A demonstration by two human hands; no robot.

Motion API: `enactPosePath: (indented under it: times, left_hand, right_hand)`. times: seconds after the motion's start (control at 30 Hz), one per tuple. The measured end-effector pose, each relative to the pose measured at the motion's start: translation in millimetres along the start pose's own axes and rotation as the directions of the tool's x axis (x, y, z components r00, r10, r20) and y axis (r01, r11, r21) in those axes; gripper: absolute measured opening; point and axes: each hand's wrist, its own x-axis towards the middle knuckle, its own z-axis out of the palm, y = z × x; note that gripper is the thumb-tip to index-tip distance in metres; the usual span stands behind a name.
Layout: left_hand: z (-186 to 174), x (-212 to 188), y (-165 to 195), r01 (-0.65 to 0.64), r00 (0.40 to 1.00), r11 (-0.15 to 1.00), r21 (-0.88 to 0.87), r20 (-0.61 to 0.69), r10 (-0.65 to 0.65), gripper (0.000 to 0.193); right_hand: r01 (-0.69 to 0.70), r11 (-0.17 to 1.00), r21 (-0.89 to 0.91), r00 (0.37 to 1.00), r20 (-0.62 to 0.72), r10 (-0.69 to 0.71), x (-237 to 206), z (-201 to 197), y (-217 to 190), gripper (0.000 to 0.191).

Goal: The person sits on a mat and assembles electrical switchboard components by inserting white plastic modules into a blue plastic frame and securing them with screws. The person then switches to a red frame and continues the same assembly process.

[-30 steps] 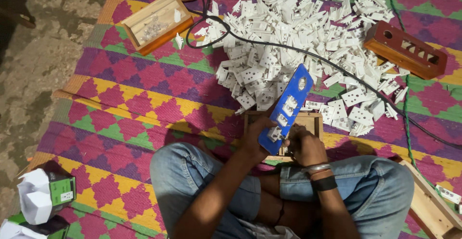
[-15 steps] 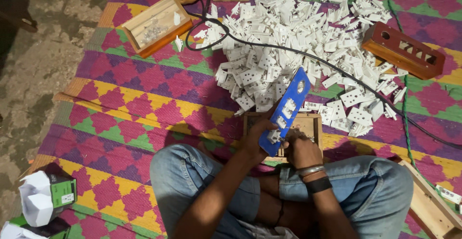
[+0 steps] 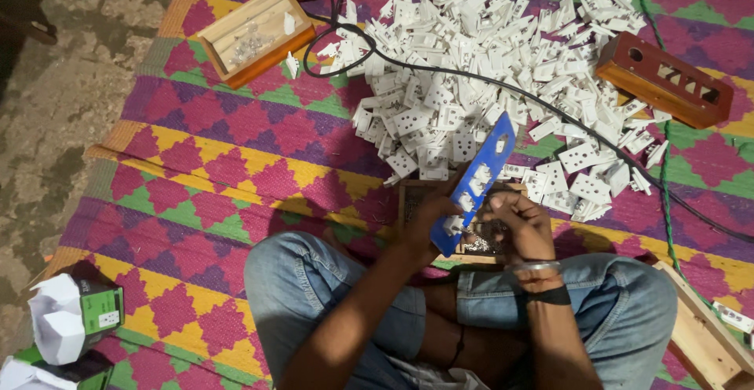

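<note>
I sit cross-legged on a colourful patterned mat (image 3: 236, 170). My left hand (image 3: 430, 216) grips the lower end of a long blue plate (image 3: 476, 181) with cut-outs, some filled with white socket parts; the plate is tilted up and to the right. My right hand (image 3: 520, 223) is at the plate's right edge, fingers curled close to it; whether it pinches a small part I cannot tell. Under both hands lies a small wooden box (image 3: 463, 241) with small metal bits. A big heap of white plastic socket parts (image 3: 487, 68) spreads on the mat beyond the plate.
A black cable (image 3: 440, 68) runs over the heap. A wooden tray (image 3: 251, 32) sits far left, a brown wooden switch box (image 3: 664, 76) far right, a wooden frame (image 3: 699, 335) by my right knee. Green-and-white cartons (image 3: 75, 319) lie at lower left.
My right hand has shifted slightly along the blue plate's edge. The plate stays held at the same tilt by my left hand.
</note>
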Motion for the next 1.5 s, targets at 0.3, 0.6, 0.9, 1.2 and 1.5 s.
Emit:
enactPosePath:
  times: [0.3, 0.6, 0.9, 1.2, 1.5]
  left_hand:
    - [17.9, -6.5, 10.0, -0.009, 0.999, 0.988, 0.152, 0.046, 0.002, 0.081]
    - [19.5, -7.3, 11.8, -0.028, 0.999, 0.970, 0.241, 0.044, 0.017, 0.080]
    - [22.6, -8.3, 14.1, 0.008, 1.000, 0.986, 0.167, 0.009, -0.010, 0.082]
    - [26.2, -10.6, 15.3, 0.022, 0.999, 0.980, 0.197, -0.039, -0.015, 0.081]
    - [19.9, -5.5, 3.2, 0.031, 0.999, 0.987, 0.158, -0.016, -0.029, 0.080]
  right_hand:
    - [-0.073, 0.985, 0.157, 0.995, 0.075, 0.062, 6.6, -2.3, 5.0, 0.013]
    - [-0.049, 0.995, 0.086, 0.999, 0.014, 0.048, 0.1, 5.4, 3.0, 0.015]
    - [0.512, 0.556, -0.655, 0.764, 0.052, -0.643, -21.0, 30.8, -12.3, 0.011]
    - [0.479, 0.528, -0.701, 0.774, 0.053, -0.631, -25.5, 36.0, -23.4, 0.013]
    - [0.288, 0.670, -0.684, 0.886, -0.075, -0.458, 2.0, 13.6, 18.8, 0.035]
